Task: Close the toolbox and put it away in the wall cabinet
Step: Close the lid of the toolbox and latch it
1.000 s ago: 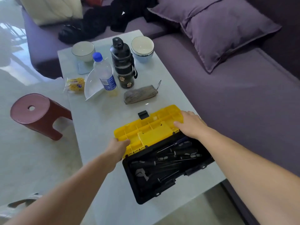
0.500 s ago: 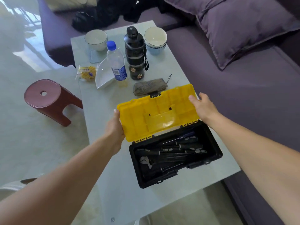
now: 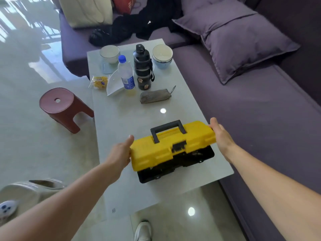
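Note:
The toolbox has a black base (image 3: 175, 168) and a yellow lid (image 3: 166, 148) with a black handle (image 3: 167, 129) and a black latch (image 3: 178, 146). It sits near the front of the pale coffee table (image 3: 125, 119). The lid is swung almost down over the base, with a narrow gap still showing along the front and right side. My left hand (image 3: 121, 153) grips the lid's left end. My right hand (image 3: 221, 136) grips the lid's right end. No wall cabinet is in view.
Farther back on the table stand two bowls (image 3: 109, 53), a water bottle (image 3: 126, 73), a black flask (image 3: 142, 66), a white dish (image 3: 114, 86), a snack packet (image 3: 99, 82) and a grey pouch (image 3: 154, 96). A purple sofa (image 3: 251, 110) runs along the right. A red stool (image 3: 60, 106) stands at left.
The lid went from lying open flat, through upright, to nearly down over the base. Both hands stayed on its ends. The tools inside are now covered.

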Available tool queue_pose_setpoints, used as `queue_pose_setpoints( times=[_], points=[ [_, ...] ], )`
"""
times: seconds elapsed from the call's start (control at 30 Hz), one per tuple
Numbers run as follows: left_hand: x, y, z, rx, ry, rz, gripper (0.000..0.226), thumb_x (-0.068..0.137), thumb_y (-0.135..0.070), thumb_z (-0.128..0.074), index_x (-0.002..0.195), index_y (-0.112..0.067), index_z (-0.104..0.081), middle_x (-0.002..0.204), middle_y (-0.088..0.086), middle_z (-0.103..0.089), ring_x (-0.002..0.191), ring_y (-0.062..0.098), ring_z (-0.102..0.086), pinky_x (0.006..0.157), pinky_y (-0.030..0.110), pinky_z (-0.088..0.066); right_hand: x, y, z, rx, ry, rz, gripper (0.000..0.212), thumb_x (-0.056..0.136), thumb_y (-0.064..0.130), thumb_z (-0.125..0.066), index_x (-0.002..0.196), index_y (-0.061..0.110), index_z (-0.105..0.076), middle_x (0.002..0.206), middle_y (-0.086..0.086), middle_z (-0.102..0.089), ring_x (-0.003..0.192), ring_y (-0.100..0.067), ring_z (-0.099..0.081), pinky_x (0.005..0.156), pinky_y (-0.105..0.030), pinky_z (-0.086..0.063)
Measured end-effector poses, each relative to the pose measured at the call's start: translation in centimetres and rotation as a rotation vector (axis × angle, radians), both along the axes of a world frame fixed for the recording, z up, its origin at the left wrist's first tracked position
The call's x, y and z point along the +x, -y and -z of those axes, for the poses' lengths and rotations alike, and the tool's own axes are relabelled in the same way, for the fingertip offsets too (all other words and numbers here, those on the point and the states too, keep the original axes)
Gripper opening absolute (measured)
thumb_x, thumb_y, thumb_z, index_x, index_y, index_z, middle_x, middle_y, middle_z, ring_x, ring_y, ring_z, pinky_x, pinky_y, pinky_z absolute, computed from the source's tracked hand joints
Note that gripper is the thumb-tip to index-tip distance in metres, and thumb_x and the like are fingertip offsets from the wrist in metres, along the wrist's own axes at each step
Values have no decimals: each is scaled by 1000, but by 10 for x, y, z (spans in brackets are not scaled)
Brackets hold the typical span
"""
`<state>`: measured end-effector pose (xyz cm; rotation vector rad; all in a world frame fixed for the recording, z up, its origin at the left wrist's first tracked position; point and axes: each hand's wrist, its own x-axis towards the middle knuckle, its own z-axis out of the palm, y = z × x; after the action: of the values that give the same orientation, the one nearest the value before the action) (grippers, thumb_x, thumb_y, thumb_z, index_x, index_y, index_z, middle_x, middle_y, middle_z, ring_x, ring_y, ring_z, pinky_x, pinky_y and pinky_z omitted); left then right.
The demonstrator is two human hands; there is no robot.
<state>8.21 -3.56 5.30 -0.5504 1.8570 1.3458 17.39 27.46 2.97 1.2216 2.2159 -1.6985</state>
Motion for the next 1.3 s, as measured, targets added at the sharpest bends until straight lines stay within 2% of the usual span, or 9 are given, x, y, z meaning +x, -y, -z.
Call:
queue_pose_setpoints(
  times=[0.2, 0.37, 0.5, 0.63, 0.77, 0.93, 1.0, 1.13, 1.3],
  points=[
    [57, -15, 24, -61, -105, 94, 71, 92, -43, -54, 150, -12, -29, 154, 9, -37, 137, 30, -40, 111, 44, -32, 44, 12, 42, 83, 54, -81, 69, 85, 71, -35, 135, 25, -41, 142, -2, -47, 119, -17, -43, 95, -39, -34],
    [46, -21, 21, -567, -318, 739, 61, 87, -46, -58, 130, -4, -44, 125, 19, -58, 98, 31, -55, 79, 38, -45, 45, 16, 43, 220, 160, -213, 67, 88, 63, -43, 141, 23, -32, 148, -4, -41, 130, -28, -41, 104, -49, -36],
    [23, -42, 35, -761, -651, 1093, 123, 63, -69, -68, 152, -15, -3, 161, 20, -12, 146, 42, -13, 115, 52, -20, 60, 56, 41, 457, 150, 102, 61, 88, 50, -54, 135, 15, -39, 140, -8, -48, 118, -30, -52, 87, -45, -45],
    [12, -74, 62, -671, -779, 1333, 141, 50, -76, -69, 148, -28, 21, 162, 15, 15, 148, 40, 11, 114, 63, 1, 85, 116, 62, -101, 137, 516, 56, 83, 47, -64, 125, 15, -49, 114, -1, -60, 97, -19, -60, 82, -43, -50],
    [13, -82, 79, -673, -722, 1372, 142, 45, -79, -67, 149, -28, 16, 161, 12, -2, 148, 37, -4, 113, 63, -15, 76, 156, 79, -571, -2, 583, 35, 82, 44, -69, 101, 16, -66, 105, -2, -70, 98, -18, -65, 75, -37, -53],
    [16, -81, 76, -675, -746, 1317, 148, 37, -77, -71, 151, -21, 4, 150, 6, -27, 138, 31, -27, 108, 55, -31, 56, 171, 79, -571, -12, 708, 20, 86, 32, -69, 80, 13, -70, 90, -10, -73, 88, -23, -67, 82, -45, -53],
    [14, -82, 74, -673, -720, 1297, 150, 36, -76, -73, 152, -18, 3, 150, 4, -27, 138, 30, -28, 108, 55, -31, 53, 169, 79, -569, -32, 742, 19, 89, 27, -67, 76, 13, -69, 85, -9, -73, 83, -22, -68, 70, -37, -55],
    [11, -83, 73, -658, -697, 1266, 147, 36, -74, -76, 151, -21, -2, 150, 3, -27, 139, 30, -28, 109, 59, -29, 48, 167, 77, -625, -87, 768, 18, 92, 24, -62, 79, 15, -69, 87, -4, -74, 84, -17, -69, 62, -23, -47],
    [7, -89, 65, -646, -617, 1202, 130, 45, -73, -75, 148, -21, -14, 147, 2, -32, 136, 30, -33, 108, 58, -31, 47, 165, 77, -635, -91, 721, 16, 93, 25, -61, 83, 17, -70, 93, -4, -74, 92, -18, -68, 74, -28, -49]
  ],
)
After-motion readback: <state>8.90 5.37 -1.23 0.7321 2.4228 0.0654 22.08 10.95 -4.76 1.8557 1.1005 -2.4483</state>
